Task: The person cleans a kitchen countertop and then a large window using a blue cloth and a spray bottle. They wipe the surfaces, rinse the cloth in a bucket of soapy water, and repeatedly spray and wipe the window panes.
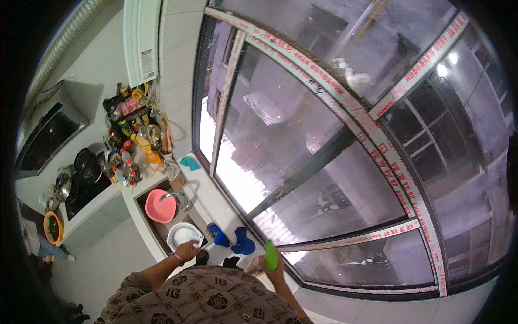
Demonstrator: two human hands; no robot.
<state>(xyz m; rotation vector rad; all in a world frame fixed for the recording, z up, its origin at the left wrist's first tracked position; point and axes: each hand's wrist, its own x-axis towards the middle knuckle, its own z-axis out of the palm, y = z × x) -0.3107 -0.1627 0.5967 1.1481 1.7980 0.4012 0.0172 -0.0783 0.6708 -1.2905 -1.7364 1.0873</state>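
My left hand [187, 251] is at the near rim of a round white basin [171, 237] in the sink. Its fingers are curled, with a small whitish patch at their tips; whatever they hold is too small to name. Out to the right, beside the window, my right hand [275, 272] is closed around a bright green, tapered thing [271, 256], whose narrow end points up. Beyond the white basin, a pink basin [161, 206] sits under the faucet [182, 201]. Blue cloth-like items [243, 241] lie on the ledge between my hands.
Bottles and jars [141, 141] crowd the far counter corner. A stove [82, 190] carrying dark pans stands to the left, near an orange basin [53, 227] and another person's leg [49, 247]. A teal cloth [190, 163] lies by the large window [302, 156], which borders my right side.
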